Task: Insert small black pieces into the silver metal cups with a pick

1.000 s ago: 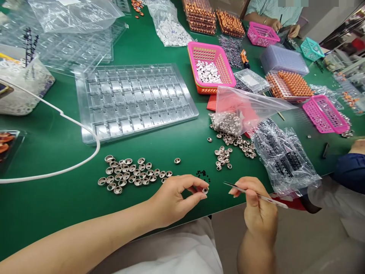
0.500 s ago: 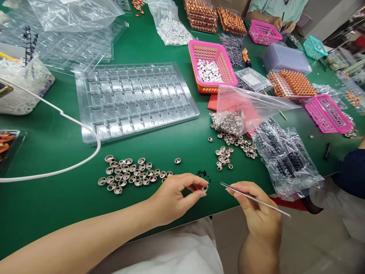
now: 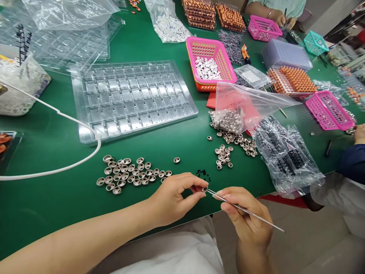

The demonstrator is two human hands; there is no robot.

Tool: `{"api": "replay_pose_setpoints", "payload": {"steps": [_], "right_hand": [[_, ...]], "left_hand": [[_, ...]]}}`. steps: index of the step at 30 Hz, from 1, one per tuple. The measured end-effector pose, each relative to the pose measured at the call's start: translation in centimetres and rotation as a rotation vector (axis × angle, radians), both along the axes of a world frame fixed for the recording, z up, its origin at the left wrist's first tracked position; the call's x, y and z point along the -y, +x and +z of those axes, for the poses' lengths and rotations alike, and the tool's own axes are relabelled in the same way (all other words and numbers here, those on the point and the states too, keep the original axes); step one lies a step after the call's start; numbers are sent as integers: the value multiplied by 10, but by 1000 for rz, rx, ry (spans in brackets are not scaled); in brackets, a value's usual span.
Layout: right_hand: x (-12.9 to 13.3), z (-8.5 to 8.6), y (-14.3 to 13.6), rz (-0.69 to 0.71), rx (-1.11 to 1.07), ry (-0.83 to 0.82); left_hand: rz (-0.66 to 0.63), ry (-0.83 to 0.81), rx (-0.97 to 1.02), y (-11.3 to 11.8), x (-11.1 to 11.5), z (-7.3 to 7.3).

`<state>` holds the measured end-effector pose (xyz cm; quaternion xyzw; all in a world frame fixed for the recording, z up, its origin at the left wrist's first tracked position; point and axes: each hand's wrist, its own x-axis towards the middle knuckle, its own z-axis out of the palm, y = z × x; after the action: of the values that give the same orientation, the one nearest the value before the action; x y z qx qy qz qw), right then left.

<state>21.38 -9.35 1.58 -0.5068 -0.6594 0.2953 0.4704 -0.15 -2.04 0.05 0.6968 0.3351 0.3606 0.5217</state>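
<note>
Between the thumb and fingers of my left hand is a small silver ring-shaped part. My right hand pinches metal tweezers, whose tips touch or reach into that part. Just beyond my left fingertips lie tiny black pieces. Many silver cup-like parts are spread left of them, with a single one apart. More silver parts form a cluster to the right.
A clear compartment tray lies beyond the silver parts. Behind are a pink basket of white pieces and a bag of black parts. A white cable curves at left. Another person's hands are at the far right.
My right hand has moved left, bringing the tweezer tips from a gap away to the silver part. My left hand still holds that part in nearly the same place.
</note>
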Motion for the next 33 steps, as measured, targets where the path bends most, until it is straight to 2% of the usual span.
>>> {"api": "replay_pose_setpoints", "payload": {"steps": [25,33], "right_hand": [[0,0,-6,-41,56,27],[3,-6,-5,-24,81,92]], "left_hand": [[11,29,23,0,0,2],[10,-75,22,0,-1,5]]}}
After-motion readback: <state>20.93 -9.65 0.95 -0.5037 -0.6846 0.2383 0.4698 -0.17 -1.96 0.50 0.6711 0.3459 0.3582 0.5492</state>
